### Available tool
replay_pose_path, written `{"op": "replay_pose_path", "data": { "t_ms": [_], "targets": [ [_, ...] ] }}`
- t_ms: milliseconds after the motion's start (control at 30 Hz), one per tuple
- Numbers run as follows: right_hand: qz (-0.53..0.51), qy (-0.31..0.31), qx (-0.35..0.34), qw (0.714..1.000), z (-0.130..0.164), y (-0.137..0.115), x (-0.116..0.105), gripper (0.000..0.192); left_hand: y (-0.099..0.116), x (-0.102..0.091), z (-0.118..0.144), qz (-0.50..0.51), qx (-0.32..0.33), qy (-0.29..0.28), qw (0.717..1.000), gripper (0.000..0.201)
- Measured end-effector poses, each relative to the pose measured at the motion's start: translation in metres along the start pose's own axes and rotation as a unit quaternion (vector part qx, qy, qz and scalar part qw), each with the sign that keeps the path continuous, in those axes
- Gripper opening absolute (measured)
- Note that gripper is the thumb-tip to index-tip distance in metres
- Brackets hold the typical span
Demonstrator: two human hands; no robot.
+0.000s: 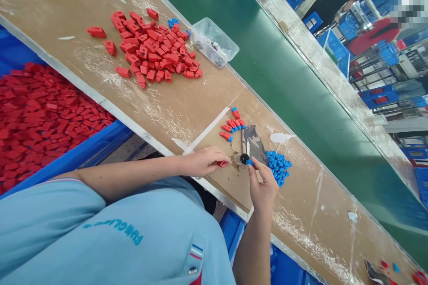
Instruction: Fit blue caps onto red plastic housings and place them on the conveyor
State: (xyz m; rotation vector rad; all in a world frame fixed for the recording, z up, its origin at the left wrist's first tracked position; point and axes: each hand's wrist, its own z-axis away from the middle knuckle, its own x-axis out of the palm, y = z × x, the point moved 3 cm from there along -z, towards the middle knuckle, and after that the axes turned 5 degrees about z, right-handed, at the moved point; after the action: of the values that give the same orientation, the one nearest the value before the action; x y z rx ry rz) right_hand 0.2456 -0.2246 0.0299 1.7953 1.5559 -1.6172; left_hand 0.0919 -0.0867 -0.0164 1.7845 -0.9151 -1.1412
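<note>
Between the fingertips of my left hand (209, 161) is a small red plastic piece (221, 164), held low over the board. My right hand (264, 182) pinches a small blue plastic piece (249, 162) right beside a round black-topped post (244, 158); whether the two touch I cannot tell. A camouflage-patterned cloth (254, 142) lies just behind the post. Right of it is a heap of blue pieces (278, 167). Several red pieces with blue ends (236, 123) lie beyond my hands.
A large pile of red pieces (157, 49) covers the table's left part, beside a clear plastic tub (216, 42) with small parts. A blue crate (117, 130) full of red pieces stands at lower left. Behind the table runs a green conveyor belt (267, 49). Other people are farther back.
</note>
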Motion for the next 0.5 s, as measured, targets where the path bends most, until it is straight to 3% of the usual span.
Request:
{"op": "replay_pose_path", "data": {
  "t_ms": [200,500],
  "targets": [
    [0.002,-0.011,0.002,1.0,0.0003,0.0016,0.0013,0.027,-0.0017,0.002,0.0008,0.036,-0.013,0.01,0.999,0.024],
    [-0.003,-0.014,-0.005,1.0,-0.0015,0.0004,0.0012,0.027,0.0003,0.0012,0.0013,0.038,-0.008,-0.011,0.999,0.027]
  ]
}}
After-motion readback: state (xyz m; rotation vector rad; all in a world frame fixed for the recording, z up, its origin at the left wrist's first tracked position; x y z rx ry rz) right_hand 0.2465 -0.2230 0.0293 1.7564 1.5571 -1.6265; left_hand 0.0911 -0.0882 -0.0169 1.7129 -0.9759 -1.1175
